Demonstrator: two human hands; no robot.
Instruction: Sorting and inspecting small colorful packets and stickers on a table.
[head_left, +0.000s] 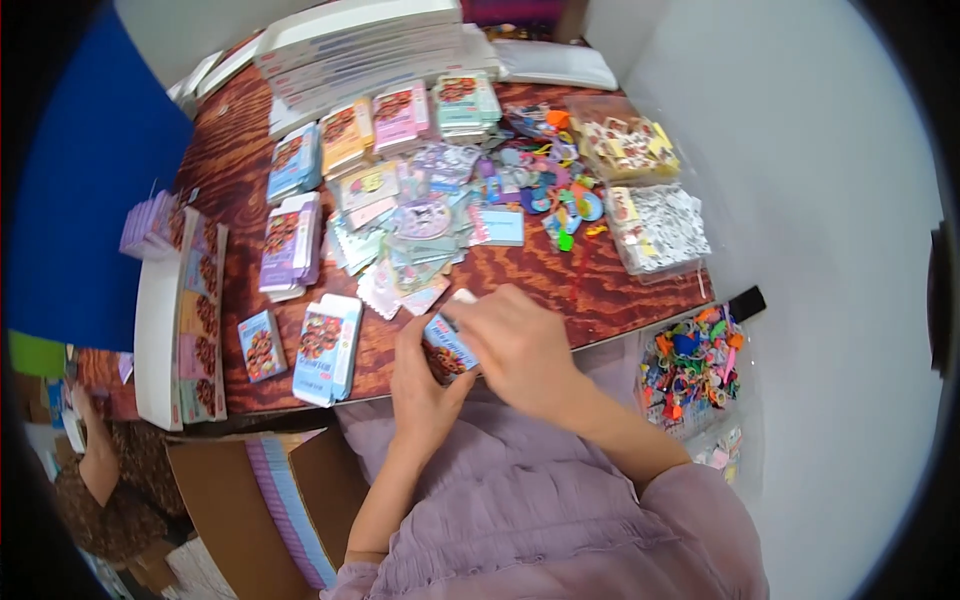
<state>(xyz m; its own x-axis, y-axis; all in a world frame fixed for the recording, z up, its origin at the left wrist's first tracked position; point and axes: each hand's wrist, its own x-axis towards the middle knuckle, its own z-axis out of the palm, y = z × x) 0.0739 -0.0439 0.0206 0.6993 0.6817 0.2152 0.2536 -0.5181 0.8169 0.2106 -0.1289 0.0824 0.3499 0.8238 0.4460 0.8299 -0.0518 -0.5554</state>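
At the table's near edge, my left hand (420, 385) is closed around a small blue cardboard box (448, 348) printed with a colourful picture. My right hand (515, 345) bends over the box's upper end, fingers pressed together by a white flap (462, 297); its fingertips are partly hidden. To the left lie a stack of flattened blue boxes (325, 350) and a single small blue box (262, 346). Just beyond my hands spreads a loose heap of pastel cards and stickers (420, 225).
Stacks of purple (290, 245), orange (346, 135), pink (401, 115) and green boxes (465, 105) ring the cards. Small coloured trinkets (565, 190) and bags of packets (660, 228) lie right. A display tray (160, 340) stands left, above a carton (225, 510). Another person's arm (98, 455) shows lower left.
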